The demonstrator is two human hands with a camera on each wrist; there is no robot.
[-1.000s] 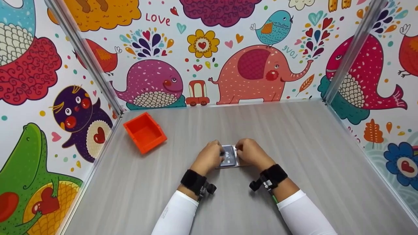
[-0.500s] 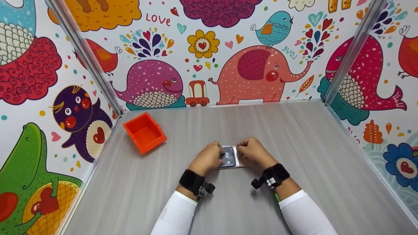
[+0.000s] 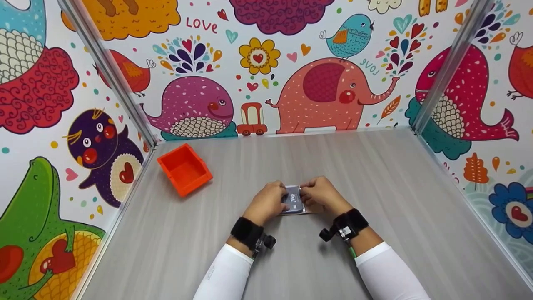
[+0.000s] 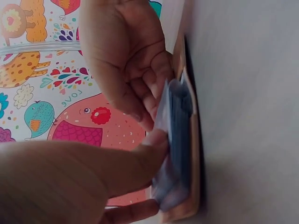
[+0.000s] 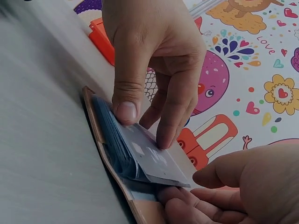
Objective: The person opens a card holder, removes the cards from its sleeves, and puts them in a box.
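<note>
A brown-covered card holder (image 3: pixel 314 209) lies spread on the table, with a thick stack of clear sleeves (image 5: pixel 117 144) inside. Over the stack, slightly tilted, is a grey card (image 3: pixel 294 199) with "Vip" lettering. My left hand (image 3: pixel 266 202) holds the card at its left side, thumb toward me and fingers along the far side. From the right, my right hand (image 3: pixel 322 193) pinches at the sleeves beside the card's right edge. In the right wrist view, some of its fingertips (image 5: pixel 175 193) are tucked below the card's raised end.
An orange open-topped box (image 3: pixel 185 170) stands at the back left of the grey table (image 3: pixel 374 166). Printed cartoon walls (image 3: pixel 258 25) with metal corner rails (image 3: pixel 441 71) enclose the table on three sides.
The card has shifted slightly right toward my right hand, and the pale strip beside it has narrowed. My left hand has moved a little right with it; the right hand stays nearly in place.
</note>
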